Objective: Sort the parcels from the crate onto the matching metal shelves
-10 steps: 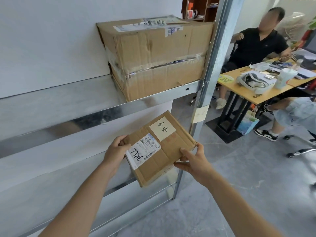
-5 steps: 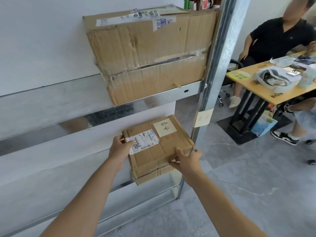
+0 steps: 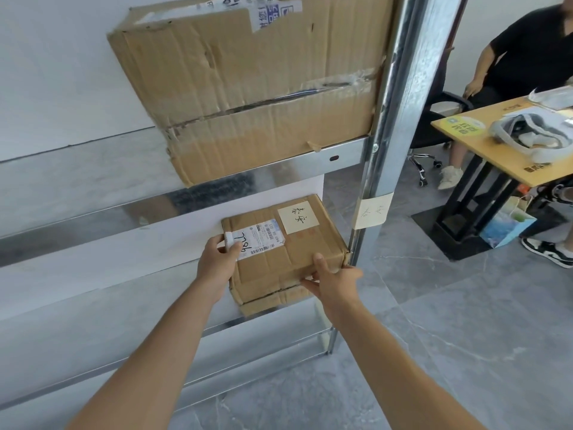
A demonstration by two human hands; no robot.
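**Small parcel going onto the lower metal shelf**

Both hands are gripping one small cardboard parcel (image 3: 280, 252). The left hand (image 3: 217, 262) is curling round its left edge, thumb lying over the end of the white shipping label (image 3: 257, 240). The right hand (image 3: 333, 279) is clasping the near right corner, thumb on top, fingers tucked beneath the front edge. Bare forearms are reaching in from below.

The parcel is sitting flat at the right end of the lower shelf (image 3: 93, 305), its right corner touching or just beside the upright steel post (image 3: 400, 119); I cannot tell whether its full weight is on the shelf. A pale yellow note (image 3: 298, 217) with handwritten characters is sticking to its top. A similar handwritten note (image 3: 372, 211) is wrapping the post at the same level.

Above, a large, dented cardboard box (image 3: 254, 88) with torn tape is resting on the upper shelf (image 3: 124, 209), overhanging its front lip.

Off to the right, a person in a black shirt (image 3: 527, 51) is sitting at a yellow-topped desk (image 3: 465, 135). A blue paper bag (image 3: 508, 226) is standing on the grey floor beneath it.
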